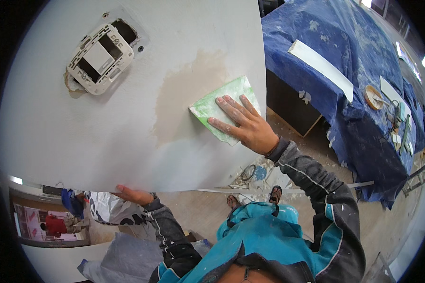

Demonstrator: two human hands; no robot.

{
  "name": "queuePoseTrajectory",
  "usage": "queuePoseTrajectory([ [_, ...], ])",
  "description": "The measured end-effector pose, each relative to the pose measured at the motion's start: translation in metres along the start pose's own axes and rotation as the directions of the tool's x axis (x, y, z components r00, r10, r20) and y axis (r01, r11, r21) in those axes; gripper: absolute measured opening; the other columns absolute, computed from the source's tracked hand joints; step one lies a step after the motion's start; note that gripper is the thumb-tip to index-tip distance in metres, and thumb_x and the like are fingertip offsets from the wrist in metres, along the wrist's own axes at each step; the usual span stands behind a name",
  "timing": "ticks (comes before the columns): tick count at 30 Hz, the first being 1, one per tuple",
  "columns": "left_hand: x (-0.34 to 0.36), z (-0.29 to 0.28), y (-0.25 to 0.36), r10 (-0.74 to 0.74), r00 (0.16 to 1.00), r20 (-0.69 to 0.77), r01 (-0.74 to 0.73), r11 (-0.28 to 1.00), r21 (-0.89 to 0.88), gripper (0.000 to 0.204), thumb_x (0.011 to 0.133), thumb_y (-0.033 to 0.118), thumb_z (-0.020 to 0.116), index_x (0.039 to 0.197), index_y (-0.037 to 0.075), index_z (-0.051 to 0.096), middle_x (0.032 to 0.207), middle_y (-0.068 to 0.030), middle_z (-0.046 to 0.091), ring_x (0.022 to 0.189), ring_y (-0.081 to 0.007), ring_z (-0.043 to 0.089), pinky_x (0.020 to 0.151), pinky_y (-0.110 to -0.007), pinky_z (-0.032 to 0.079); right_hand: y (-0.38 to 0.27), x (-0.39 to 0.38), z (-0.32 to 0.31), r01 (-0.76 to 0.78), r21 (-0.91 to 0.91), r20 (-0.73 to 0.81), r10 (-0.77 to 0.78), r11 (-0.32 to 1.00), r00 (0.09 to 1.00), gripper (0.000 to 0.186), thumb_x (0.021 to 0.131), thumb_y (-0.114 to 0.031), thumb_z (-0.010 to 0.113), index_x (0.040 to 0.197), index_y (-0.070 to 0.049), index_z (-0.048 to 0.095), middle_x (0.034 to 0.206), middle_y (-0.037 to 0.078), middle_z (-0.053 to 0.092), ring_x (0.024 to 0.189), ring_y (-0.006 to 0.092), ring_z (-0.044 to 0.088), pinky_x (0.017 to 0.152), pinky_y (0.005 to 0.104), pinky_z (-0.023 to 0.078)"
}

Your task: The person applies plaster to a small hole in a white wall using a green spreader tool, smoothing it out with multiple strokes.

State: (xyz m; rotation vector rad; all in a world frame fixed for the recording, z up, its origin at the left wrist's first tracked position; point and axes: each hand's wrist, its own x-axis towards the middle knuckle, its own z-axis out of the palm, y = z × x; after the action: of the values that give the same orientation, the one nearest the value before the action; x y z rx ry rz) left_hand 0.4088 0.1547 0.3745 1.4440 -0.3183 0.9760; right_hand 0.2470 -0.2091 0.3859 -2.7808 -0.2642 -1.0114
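My right hand [250, 127] lies with fingers spread on a green sheet of sandpaper [243, 87], dusted white, and presses it to a pale wall surface [127, 141]. Beneath and left of the sandpaper is a beige-grey filler patch [177, 99] with uneven edges. At the lower edge of the wall surface is my left hand [136, 195], its fingers stretched out along that edge and partly hidden by it; nothing shows in it. Up and left on the wall, a white switch or socket frame [99, 59] hangs tilted over cut holes.
Right of the wall, a blue sheet [326, 42] drapes over furniture, bearing a white strip [323, 66], a round bowl [374, 97] and several tools. Debris and a cable [248, 172] lie on the floor near my feet. A white plastic bag [111, 207] is below my left hand.
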Motion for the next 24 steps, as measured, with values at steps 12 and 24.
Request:
queuePoseTrajectory([
  [12, 0.000, -0.003, -0.005, 0.015, 1.000, -0.005, -0.015, 1.000, -0.012, 0.060, 0.107, 0.036, 0.041, 0.146, -0.009, 0.035, 0.143, -0.0283, 0.046, 0.125, -0.0358, 0.054, 0.105, -0.048, 0.045, -0.086, 0.008, 0.038, -0.315, 0.483, -0.138, 0.426, 0.817, 0.894, 0.089, 0.071, 0.012, 0.065, 0.152, -0.018, 0.043, 0.158, 0.023, 0.032, 0.144, 0.0428, 0.034, 0.116, 0.0585, 0.032],
  [24, -0.003, -0.003, 0.009, -0.076, 0.994, 0.080, 0.079, 0.996, -0.043, 0.076, 0.103, 0.042, 0.045, 0.154, -0.008, 0.021, 0.153, -0.0306, 0.032, 0.135, -0.0369, 0.045, 0.109, -0.045, 0.041, -0.166, 0.031, 0.023, -0.426, 0.688, -0.176, 0.705, 0.587, 0.687, 0.083, 0.072, 0.019, 0.047, 0.151, -0.001, 0.036, 0.148, 0.026, 0.047, 0.135, 0.0411, 0.049, 0.108, 0.0420, 0.045],
])
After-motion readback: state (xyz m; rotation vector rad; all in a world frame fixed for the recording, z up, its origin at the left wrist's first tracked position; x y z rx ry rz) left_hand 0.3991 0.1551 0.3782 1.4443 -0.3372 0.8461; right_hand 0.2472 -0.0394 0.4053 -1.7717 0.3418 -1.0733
